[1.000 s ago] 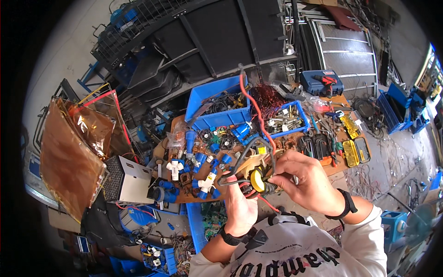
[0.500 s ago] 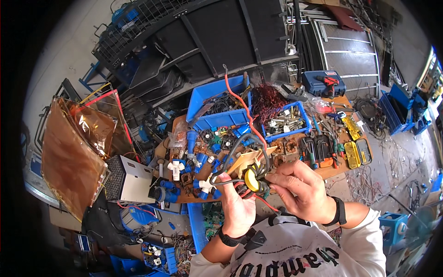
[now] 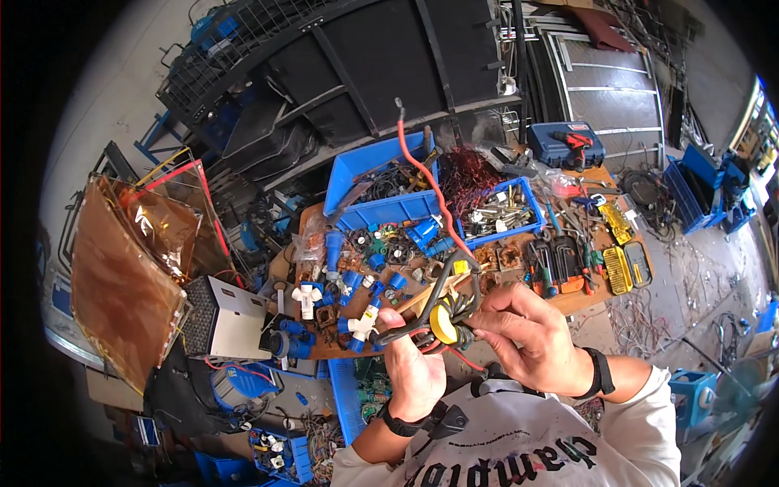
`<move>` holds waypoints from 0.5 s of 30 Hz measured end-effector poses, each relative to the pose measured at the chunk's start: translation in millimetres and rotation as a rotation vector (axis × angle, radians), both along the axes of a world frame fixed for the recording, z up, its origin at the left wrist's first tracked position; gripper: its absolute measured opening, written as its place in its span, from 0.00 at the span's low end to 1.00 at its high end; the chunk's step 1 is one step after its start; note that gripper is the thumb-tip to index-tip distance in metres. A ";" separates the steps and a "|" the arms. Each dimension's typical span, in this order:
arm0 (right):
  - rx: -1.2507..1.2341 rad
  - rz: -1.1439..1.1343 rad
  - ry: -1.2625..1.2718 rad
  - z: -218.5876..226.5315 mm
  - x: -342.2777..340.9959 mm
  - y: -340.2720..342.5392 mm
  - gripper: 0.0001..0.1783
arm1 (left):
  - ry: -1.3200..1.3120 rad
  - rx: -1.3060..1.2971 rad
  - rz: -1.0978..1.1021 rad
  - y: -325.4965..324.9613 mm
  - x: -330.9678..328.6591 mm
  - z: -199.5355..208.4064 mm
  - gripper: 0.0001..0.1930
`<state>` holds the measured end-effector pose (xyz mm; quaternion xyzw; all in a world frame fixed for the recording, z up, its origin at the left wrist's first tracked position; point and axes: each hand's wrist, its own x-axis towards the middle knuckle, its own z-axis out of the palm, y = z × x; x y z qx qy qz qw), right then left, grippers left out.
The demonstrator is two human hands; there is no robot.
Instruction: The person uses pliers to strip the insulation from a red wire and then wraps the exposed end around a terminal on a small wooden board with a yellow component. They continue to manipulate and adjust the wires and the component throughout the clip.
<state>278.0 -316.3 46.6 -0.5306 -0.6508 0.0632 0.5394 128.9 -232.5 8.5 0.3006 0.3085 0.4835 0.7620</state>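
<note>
My left hand (image 3: 414, 373) grips a coiled black cable (image 3: 456, 280) from the left, thumb up and fingers mostly hidden beneath. A yellow ring-shaped piece (image 3: 441, 323) sits among the cable's turns, with strips of tan sheet (image 3: 422, 299) beside it. A thick red cable (image 3: 434, 191) with a metal end rises away from the bundle toward the far side. On the bundle's right, my right hand (image 3: 527, 337) pinches the black strands between thumb and fingertips.
Beyond my hands, a workbench (image 3: 584, 302) carries a blue bin (image 3: 381, 217) of cables, a blue tray (image 3: 495, 237) of metal parts, white pipe fittings (image 3: 307, 299), hand tools (image 3: 568, 264) and a red drill (image 3: 578, 144) on a blue case. A white box (image 3: 231, 316) stands left.
The loop of black cable has tilted down and to the right, and a small yellow patch now shows on it. Both hands keep their hold and have barely moved.
</note>
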 end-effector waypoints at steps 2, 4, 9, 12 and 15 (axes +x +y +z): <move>-0.021 0.021 -0.006 -0.4 0.1 0.5 0.13 | 0.017 0.012 0.008 0.0 0.0 0.9 0.32; -0.059 0.037 0.001 -0.4 -0.3 0.4 0.13 | 0.024 0.023 0.021 0.2 -1.5 -0.5 0.31; -0.108 0.085 -0.014 3.1 0.9 3.5 0.11 | -0.007 -0.005 0.032 2.1 -7.4 -7.7 0.28; -0.131 0.125 0.011 2.6 3.2 7.1 0.10 | -0.008 -0.005 0.004 4.0 -10.1 -8.7 0.26; -0.153 0.150 0.022 0.1 4.4 8.5 0.08 | 0.022 0.021 0.017 1.9 -5.9 -1.6 0.26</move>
